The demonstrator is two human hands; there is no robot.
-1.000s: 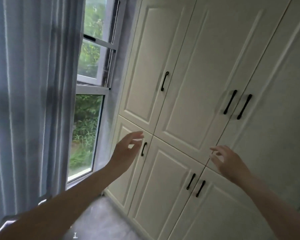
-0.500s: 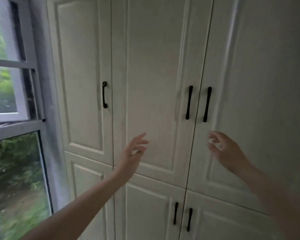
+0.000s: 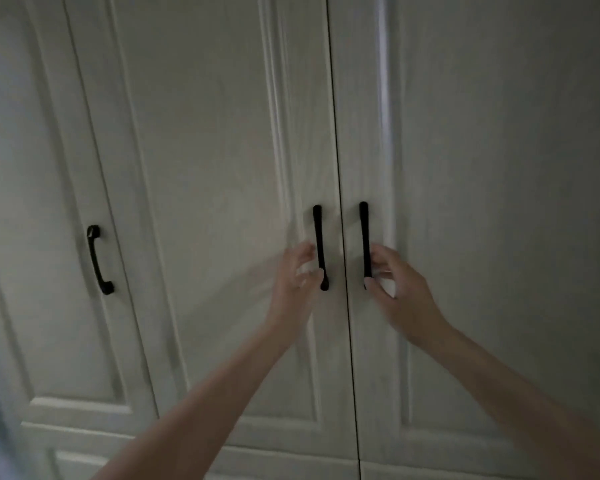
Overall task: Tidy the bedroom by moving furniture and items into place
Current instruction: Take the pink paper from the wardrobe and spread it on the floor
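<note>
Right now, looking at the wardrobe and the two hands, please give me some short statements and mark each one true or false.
1. Both hands are at the pair of black handles in the middle. True: the left hand is at the left middle handle, the right hand at the right middle handle.
2. The two middle doors stand wide open. False: they are closed, with only a thin seam between them.
3. A third black handle sits further left, untouched. True.
4. The left hand holds a cloth. False: it holds no cloth.
5. The handles are mounted horizontally. False: they run vertically.
</note>
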